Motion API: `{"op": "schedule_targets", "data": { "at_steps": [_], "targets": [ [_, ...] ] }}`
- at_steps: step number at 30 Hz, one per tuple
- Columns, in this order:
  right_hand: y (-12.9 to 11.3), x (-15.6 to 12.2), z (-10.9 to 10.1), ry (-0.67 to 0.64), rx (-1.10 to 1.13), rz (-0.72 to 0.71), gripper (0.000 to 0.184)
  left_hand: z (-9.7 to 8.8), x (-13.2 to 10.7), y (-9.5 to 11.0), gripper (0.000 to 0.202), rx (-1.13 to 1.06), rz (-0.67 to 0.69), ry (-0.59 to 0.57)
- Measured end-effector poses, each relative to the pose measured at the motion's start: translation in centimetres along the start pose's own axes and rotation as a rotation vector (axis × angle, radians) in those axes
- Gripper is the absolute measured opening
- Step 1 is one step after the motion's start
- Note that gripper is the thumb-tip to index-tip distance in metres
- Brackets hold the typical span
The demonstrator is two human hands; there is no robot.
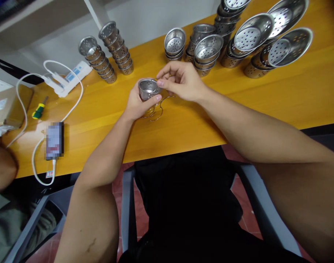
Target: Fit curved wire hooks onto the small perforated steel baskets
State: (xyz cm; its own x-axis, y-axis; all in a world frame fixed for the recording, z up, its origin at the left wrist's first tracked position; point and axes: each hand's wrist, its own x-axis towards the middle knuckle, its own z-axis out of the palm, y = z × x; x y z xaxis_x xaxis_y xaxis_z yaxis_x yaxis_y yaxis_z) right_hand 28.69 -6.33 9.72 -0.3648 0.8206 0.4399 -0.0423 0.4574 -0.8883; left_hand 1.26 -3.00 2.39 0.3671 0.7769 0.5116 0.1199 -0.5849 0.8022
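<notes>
My left hand (139,104) is closed round a small perforated steel cup (148,88), held just above the yellow wooden table (183,124). My right hand (180,80) is pinched at the cup's rim, fingertips together on a thin wire piece (167,98) that runs from the cup. More bent wire loops (155,114) lie on the table right under the cup.
Two leaning stacks of steel cups (112,54) stand at the back left; several stacks of cups and wider strainer bowls (254,34) crowd the back right. A phone (54,140) on a white cable, a power strip (71,76) and a small screwdriver (39,109) lie at left. Another person's arm (2,164) shows at far left.
</notes>
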Motion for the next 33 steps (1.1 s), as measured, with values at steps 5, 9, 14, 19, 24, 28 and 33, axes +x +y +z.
{"op": "schedule_targets", "data": {
  "at_steps": [5,9,14,19,24,28,33],
  "targets": [
    [-0.2,-0.6,-0.1,0.000,-0.115,-0.070,0.062,-0.6,0.1,-0.8,0.106,0.043,-0.011,0.029],
    [0.2,-0.9,-0.1,-0.015,-0.198,-0.076,0.072,-0.9,0.1,-1.2,0.100,0.050,0.013,0.037],
    [1.0,-0.8,-0.6,-0.048,-0.317,-0.188,0.084,-0.9,0.1,-2.3,0.098,0.083,0.110,0.016],
    [1.7,-0.6,-1.0,-0.114,-0.365,-0.205,0.081,-1.2,0.0,-2.7,0.100,0.122,0.121,0.018],
    [2.5,-0.8,-0.9,-0.193,-0.369,-0.224,0.074,-1.0,-0.1,-2.0,0.101,0.144,0.113,0.005],
    [2.6,-0.9,-0.7,-0.251,-0.350,-0.232,0.071,-0.8,-0.1,-1.1,0.106,0.217,0.090,0.006],
    [2.2,-1.0,-0.7,-0.330,-0.333,-0.237,0.081,-0.9,-0.2,-0.8,0.106,0.208,0.119,-0.053]
  ]
}}
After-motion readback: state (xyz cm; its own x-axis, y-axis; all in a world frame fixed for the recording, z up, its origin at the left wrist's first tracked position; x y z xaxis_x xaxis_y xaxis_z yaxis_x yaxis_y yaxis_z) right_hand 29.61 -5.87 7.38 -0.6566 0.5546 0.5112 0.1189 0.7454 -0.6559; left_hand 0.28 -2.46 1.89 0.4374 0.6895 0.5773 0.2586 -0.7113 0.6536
